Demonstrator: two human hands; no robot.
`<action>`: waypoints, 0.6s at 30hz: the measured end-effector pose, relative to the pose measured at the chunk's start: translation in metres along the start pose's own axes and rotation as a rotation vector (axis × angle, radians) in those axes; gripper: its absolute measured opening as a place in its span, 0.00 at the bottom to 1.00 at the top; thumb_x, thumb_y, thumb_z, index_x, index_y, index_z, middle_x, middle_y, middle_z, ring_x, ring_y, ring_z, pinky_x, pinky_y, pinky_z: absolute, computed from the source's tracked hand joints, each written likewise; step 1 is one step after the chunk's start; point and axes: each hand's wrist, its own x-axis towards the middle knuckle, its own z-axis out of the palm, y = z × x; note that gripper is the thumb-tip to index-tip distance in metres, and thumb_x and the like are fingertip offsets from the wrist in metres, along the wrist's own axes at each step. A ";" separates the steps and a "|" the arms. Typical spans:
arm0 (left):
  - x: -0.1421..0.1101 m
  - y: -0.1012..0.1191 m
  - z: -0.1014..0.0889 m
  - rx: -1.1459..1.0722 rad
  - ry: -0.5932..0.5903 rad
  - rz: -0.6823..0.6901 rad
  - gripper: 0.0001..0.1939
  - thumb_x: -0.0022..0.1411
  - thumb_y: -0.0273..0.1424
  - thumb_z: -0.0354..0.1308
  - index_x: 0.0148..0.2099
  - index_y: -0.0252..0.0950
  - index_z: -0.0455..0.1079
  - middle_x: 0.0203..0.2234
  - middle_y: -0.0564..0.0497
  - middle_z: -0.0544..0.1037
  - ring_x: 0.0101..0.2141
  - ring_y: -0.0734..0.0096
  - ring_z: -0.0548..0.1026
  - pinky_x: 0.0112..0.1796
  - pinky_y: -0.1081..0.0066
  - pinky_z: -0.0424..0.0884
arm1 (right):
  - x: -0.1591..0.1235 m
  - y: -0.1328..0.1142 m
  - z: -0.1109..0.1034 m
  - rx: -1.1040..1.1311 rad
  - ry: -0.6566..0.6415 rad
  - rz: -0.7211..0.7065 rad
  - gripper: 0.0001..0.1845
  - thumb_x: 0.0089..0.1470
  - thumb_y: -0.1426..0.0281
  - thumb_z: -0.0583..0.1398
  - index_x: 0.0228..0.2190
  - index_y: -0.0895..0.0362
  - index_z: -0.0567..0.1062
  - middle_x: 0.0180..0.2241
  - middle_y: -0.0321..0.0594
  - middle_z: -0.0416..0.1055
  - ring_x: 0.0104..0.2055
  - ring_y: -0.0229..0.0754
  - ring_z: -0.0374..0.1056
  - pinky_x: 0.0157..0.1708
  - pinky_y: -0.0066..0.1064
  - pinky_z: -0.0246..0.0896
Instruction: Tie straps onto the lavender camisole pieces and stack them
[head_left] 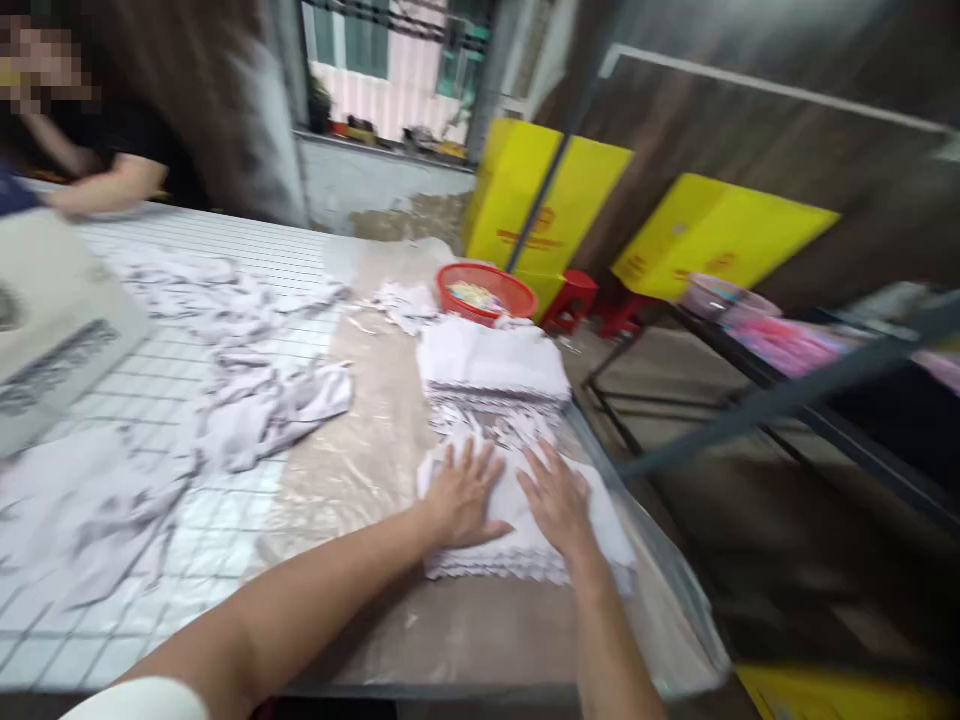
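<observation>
At far left, blur obscures the lettering on the box (64, 330).

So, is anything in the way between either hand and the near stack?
Nothing visible is: the left hand and the right hand both lie on the near stack, fingers spread. The bunched cloth sits beyond them, before the far stack.

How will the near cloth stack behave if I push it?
The near stack looks soft and floppy, so its scalloped edges would probably bend or ruffle. Its layers lie loose, so the upper ones might slide under the left hand and right hand.
</observation>
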 end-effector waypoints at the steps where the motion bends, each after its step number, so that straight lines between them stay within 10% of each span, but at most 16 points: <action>1: 0.000 -0.001 -0.002 -0.022 0.021 0.023 0.49 0.59 0.58 0.53 0.71 0.32 0.50 0.70 0.36 0.49 0.68 0.34 0.46 0.63 0.38 0.47 | 0.004 0.004 0.004 -0.017 0.040 -0.027 0.25 0.64 0.56 0.47 0.56 0.46 0.71 0.62 0.48 0.63 0.62 0.56 0.60 0.56 0.62 0.54; 6: -0.031 -0.044 -0.029 0.015 0.260 0.114 0.35 0.63 0.49 0.55 0.66 0.37 0.61 0.69 0.42 0.55 0.68 0.43 0.47 0.63 0.44 0.49 | 0.018 0.002 -0.005 -0.034 0.376 -0.136 0.31 0.59 0.48 0.51 0.50 0.56 0.76 0.56 0.59 0.66 0.56 0.65 0.64 0.50 0.59 0.61; 10: -0.111 -0.123 -0.076 0.057 0.541 -0.478 0.20 0.62 0.31 0.57 0.56 0.33 0.70 0.60 0.37 0.67 0.62 0.49 0.60 0.61 0.50 0.55 | -0.005 -0.057 -0.033 0.087 0.588 -0.155 0.23 0.58 0.56 0.58 0.46 0.59 0.76 0.49 0.60 0.70 0.51 0.62 0.67 0.50 0.55 0.62; 13: -0.166 -0.183 -0.112 -0.019 0.653 -0.928 0.15 0.57 0.26 0.60 0.48 0.30 0.73 0.55 0.32 0.69 0.59 0.41 0.60 0.57 0.44 0.56 | -0.025 -0.136 -0.035 0.294 0.493 -0.253 0.13 0.60 0.61 0.58 0.40 0.56 0.77 0.43 0.53 0.72 0.47 0.55 0.69 0.49 0.50 0.64; 18: -0.204 -0.212 -0.144 -0.252 0.651 -0.881 0.04 0.58 0.25 0.57 0.31 0.35 0.70 0.39 0.41 0.76 0.48 0.52 0.70 0.51 0.54 0.66 | -0.030 -0.268 -0.020 0.629 0.035 -0.405 0.10 0.62 0.65 0.56 0.34 0.51 0.77 0.40 0.46 0.74 0.46 0.50 0.69 0.48 0.45 0.65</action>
